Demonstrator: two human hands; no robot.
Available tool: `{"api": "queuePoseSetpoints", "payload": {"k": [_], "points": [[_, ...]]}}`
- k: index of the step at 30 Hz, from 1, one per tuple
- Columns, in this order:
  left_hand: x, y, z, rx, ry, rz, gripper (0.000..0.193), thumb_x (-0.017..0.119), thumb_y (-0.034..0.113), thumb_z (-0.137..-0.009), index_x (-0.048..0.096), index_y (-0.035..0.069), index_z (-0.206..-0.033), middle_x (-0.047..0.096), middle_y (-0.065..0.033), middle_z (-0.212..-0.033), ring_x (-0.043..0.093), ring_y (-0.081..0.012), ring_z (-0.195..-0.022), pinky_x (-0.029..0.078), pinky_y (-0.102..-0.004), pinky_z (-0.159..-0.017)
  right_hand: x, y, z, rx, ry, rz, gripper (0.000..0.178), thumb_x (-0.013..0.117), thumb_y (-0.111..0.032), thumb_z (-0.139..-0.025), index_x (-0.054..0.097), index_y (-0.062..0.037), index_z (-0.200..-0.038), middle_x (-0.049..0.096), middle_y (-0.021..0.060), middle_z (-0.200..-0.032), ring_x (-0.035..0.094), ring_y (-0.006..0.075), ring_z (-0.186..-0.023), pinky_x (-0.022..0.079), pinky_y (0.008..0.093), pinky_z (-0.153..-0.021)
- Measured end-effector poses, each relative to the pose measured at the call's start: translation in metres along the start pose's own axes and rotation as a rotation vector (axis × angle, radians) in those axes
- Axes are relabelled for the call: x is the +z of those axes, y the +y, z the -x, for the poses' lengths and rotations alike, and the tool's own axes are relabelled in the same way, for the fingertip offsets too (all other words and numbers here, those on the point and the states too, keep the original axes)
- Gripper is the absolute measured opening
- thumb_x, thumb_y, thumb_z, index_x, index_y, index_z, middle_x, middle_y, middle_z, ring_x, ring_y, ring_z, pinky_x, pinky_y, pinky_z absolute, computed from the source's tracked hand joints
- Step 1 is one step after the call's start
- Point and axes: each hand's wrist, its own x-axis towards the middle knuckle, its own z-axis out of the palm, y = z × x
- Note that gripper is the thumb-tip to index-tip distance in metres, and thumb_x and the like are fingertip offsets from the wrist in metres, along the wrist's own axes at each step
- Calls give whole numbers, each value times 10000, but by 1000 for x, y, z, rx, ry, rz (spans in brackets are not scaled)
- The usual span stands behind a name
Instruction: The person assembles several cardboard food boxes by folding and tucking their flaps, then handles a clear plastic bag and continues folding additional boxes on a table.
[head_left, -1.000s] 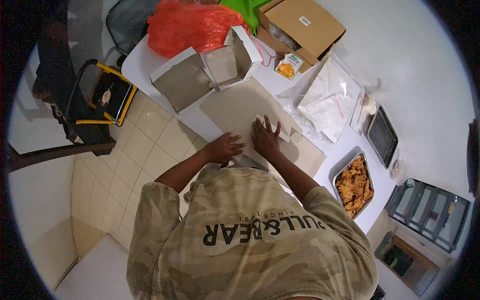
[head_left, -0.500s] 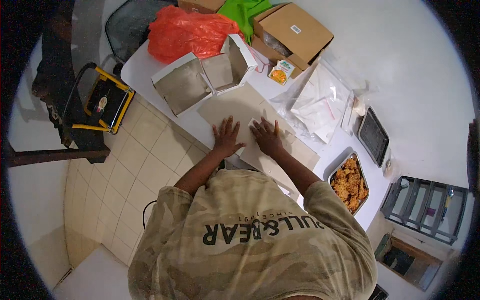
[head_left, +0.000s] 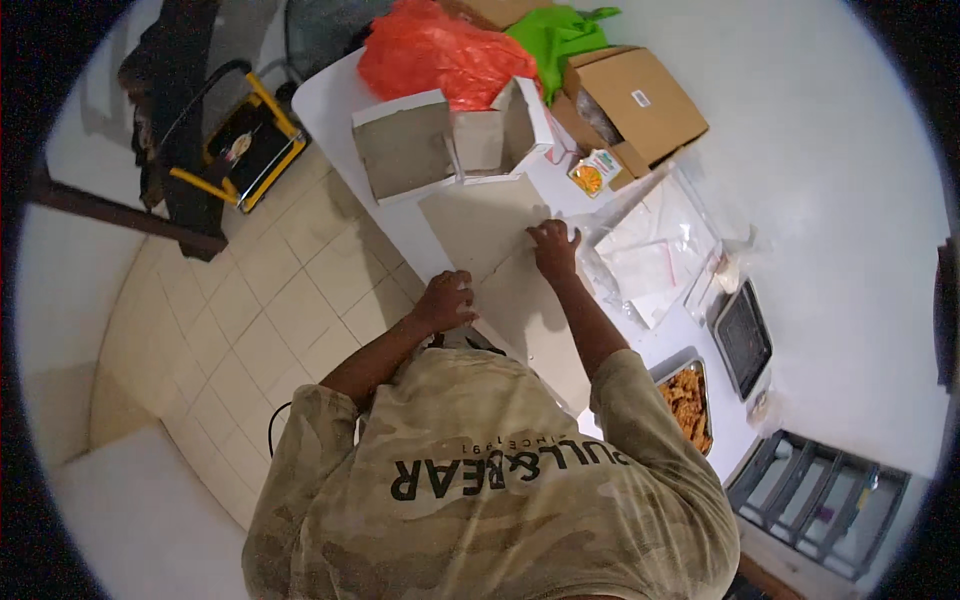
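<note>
A flat sheet of greyish-brown cardboard with crease lines, an unfolded box blank (head_left: 481, 225), lies on the white table in front of me. My left hand (head_left: 447, 302) is closed at its near left edge, with the fingers curled over the board. On the opposite edge sits my right hand (head_left: 553, 248), its fingers bent down and gripping the rim. Just beyond the blank stands a white cardboard box (head_left: 405, 145) with its lid (head_left: 524, 128) up, grey inside. Both thumbs are partly hidden.
A red plastic bag (head_left: 425, 55), a green bag (head_left: 560, 42) and a brown carton (head_left: 640, 105) crowd the table's far end. On the right are clear plastic packaging (head_left: 655, 245), a dark tray (head_left: 743, 340) and a metal tray of fried food (head_left: 686, 408). A yellow-framed step stool (head_left: 250, 150) stands on the floor.
Both hands lay flat with fingers spread on the cardboard; now they have moved apart to its opposite edges, fingers curled. The whole view has shifted slightly.
</note>
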Motion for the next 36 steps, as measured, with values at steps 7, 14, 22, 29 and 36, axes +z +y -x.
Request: {"api": "queuePoseSetpoints", "payload": {"k": [7, 14, 22, 29, 36], "points": [[19, 26, -1, -350, -4, 121, 613, 710, 93, -589, 391, 47, -1110, 434, -159, -978, 438, -331, -957, 376, -403, -813, -27, -13, -16, -511, -453, -101, 486, 643, -117, -590, 500, -185, -1049, 400, 20, -1199, 328, 232, -1162, 232, 545, -917], [35, 24, -22, -516, -124, -1, 536, 674, 42, -610, 389, -1, -1062, 396, -179, -1020, 441, -360, -938, 417, -443, -791, -16, -15, -30, -587, -445, 133, 478, 669, -114, -588, 519, -179, -1038, 468, -8, -1112, 382, 208, -1090, 257, 539, -897], [46, 12, -29, -508, -177, -20, 407, 685, 98, -607, 456, -18, -922, 346, -202, -1041, 454, -352, -935, 432, -420, -790, -31, -17, -18, -665, -406, 180, 361, 657, -133, -632, 559, -215, -969, 514, -33, -954, 418, 161, -1025, 260, 506, -898], [41, 42, -29, -598, -114, 29, 381, 680, 132, -626, 486, -21, -916, 438, -232, -1000, 482, -353, -938, 447, -404, -764, -21, -11, 3, -588, -222, 54, 258, 579, -97, -682, 569, -236, -899, 503, 2, -937, 425, 197, -1019, 237, 552, -914], [62, 18, -17, -371, -19, -46, 315, 593, 106, -711, 523, -2, -999, 559, -143, -883, 524, -286, -865, 428, -421, -741, -32, -29, 7, -631, -216, 60, 187, 506, -123, -744, 561, -183, -912, 517, -1, -940, 429, 174, -1031, 234, 517, -938]]}}
